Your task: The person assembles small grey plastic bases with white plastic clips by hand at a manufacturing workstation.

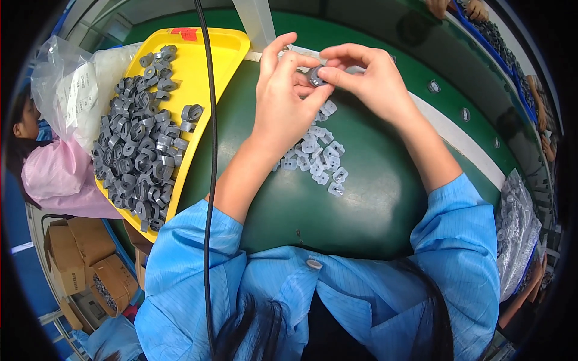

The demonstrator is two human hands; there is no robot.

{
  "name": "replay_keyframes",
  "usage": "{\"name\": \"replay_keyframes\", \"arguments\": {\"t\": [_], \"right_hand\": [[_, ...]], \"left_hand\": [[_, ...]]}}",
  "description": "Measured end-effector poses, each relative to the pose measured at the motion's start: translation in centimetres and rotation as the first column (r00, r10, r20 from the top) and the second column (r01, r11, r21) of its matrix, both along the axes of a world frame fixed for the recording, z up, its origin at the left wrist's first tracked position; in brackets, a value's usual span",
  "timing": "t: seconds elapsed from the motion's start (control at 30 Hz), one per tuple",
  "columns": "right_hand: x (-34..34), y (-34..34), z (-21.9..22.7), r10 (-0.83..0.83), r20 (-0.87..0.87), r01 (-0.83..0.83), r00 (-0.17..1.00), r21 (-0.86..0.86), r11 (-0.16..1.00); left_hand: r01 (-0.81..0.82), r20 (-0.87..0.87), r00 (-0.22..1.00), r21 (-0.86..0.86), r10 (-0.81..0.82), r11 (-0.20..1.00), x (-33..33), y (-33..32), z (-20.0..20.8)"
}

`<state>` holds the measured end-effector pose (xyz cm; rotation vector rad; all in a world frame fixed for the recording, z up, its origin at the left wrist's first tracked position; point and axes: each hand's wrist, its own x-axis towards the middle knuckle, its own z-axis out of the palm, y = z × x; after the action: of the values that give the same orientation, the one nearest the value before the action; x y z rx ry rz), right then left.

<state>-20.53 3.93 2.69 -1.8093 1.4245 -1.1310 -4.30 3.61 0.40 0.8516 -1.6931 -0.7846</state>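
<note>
Between my two hands, over the far part of the green table [265, 222], is a small dark grey plastic part [314, 76]. My left hand [288, 90] pinches it from the left, index finger raised. My right hand [367, 78] grips its right side with thumb and fingers. Below them lies a loose pile of small translucent white plastic pieces [316, 153], some hidden behind my left hand. To the left, a yellow tray [211, 60] holds a heap of grey ring-shaped plastic parts [141, 138].
A black cable [213, 150] hangs down across the view, in front of the tray's edge. Clear plastic bags [84, 84] sit beyond the tray. A person in pink [66, 174] is at the left, above cardboard boxes [81, 253]. Beyond the pale rail, several small parts [433, 86] lie on a green surface.
</note>
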Motion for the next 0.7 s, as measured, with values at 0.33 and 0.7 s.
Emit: {"name": "replay_keyframes", "arguments": {"t": [0.33,0.7], "right_hand": [[-2.7,-1.0,1.2,0.292,0.314,-0.414,0.903,0.460,0.785],[-1.2,-0.6,0.3,0.244,0.741,-0.541,0.625,0.186,0.820]], "left_hand": [[0.291,0.158,0.941,0.065,-0.298,0.954,1.3,-0.6,1.1],[0.165,-0.118,0.978,-0.078,-0.174,0.983,-0.5,0.9,2.0]]}}
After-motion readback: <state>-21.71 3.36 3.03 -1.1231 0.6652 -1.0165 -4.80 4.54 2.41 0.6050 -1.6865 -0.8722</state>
